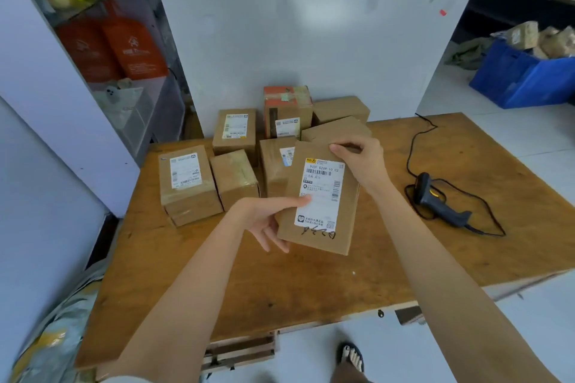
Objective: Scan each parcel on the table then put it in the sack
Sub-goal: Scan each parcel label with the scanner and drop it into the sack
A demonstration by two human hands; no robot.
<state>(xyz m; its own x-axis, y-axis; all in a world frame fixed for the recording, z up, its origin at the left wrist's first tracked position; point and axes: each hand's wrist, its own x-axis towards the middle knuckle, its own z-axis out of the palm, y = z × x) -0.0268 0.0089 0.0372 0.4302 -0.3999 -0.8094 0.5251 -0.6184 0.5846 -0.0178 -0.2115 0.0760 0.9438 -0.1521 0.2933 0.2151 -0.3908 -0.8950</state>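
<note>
I hold a flat brown cardboard parcel [314,236] with a white shipping label facing up, tilted above the wooden table [311,289]. My left hand [267,221] grips its lower left edge, thumb on the label. My right hand [361,162] holds its upper right corner. Several more brown parcels [189,186] sit clustered at the table's far side. A dark handheld scanner [435,199] lies on the table to the right, its black cable looping around it. The sack [53,339] shows partly at the lower left, beside the table.
A blue crate [522,78] full of packages stands on the floor at the back right. Shelving with orange bags [124,50] rises at the left. A white wall panel [295,25] stands behind the table. A sandalled foot [351,357] shows below the table's near edge.
</note>
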